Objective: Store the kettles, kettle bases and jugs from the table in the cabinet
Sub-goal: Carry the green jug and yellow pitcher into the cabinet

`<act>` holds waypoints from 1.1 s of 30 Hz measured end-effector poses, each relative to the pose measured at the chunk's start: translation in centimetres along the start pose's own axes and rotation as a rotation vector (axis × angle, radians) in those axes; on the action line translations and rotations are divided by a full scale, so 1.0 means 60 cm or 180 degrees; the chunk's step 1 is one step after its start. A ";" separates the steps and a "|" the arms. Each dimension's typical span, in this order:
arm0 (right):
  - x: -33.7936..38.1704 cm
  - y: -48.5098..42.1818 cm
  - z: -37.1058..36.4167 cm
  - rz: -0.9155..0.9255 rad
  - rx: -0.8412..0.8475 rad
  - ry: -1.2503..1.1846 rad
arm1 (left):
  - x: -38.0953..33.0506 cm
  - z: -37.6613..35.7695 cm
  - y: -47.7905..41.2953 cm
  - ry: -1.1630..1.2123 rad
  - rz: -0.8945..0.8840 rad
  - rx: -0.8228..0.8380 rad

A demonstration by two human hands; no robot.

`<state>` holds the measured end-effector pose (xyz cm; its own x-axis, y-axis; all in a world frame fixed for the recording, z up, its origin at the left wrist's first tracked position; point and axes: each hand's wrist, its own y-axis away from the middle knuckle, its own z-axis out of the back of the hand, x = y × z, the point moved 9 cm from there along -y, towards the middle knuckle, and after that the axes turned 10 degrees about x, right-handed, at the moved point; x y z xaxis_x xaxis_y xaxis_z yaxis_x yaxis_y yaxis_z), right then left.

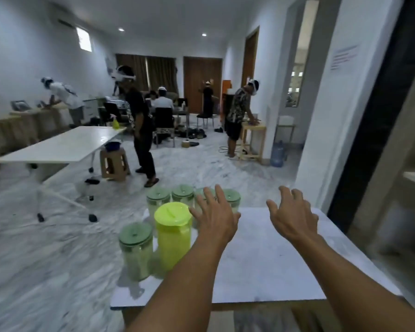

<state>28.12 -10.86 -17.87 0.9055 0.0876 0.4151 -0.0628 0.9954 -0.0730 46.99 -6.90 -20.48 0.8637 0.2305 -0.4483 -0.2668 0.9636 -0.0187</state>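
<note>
Empty hands [216,219] over marble-topped table [261,255] — jugs [171,236] left.

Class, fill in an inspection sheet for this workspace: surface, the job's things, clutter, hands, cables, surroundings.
Surface: white table, mostly bare on its right side.
Job's things: bright yellow-green jug; five pale green-lidded jugs on the left edge. No kettles or bases seen.
Clutter: nothing seen.
Hands: left hand and right hand open, empty, above the table.
Cables: nothing seen on the table.
Surroundings: other people at tables; stool; water bottle.
</note>
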 end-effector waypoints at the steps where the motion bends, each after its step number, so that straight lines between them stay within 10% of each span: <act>1: 0.034 -0.001 -0.028 0.0148 0.0113 0.0028 | 0.044 0.012 0.000 -0.0011 0.0163 -0.0044; 16: 0.311 -0.017 -0.407 0.0318 0.1474 -0.0434 | 0.472 0.019 -0.041 0.0011 0.1363 0.0000; 33: 0.259 -0.084 -0.522 -0.0460 0.1252 -0.1329 | 0.561 -0.127 -0.019 0.2324 0.3198 -0.0122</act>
<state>55.64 -15.76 -39.44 0.6796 -0.1212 0.7235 -0.1741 0.9314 0.3196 73.11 -1.30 -42.33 -0.1670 0.7223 -0.6711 -0.6949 0.3967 0.5998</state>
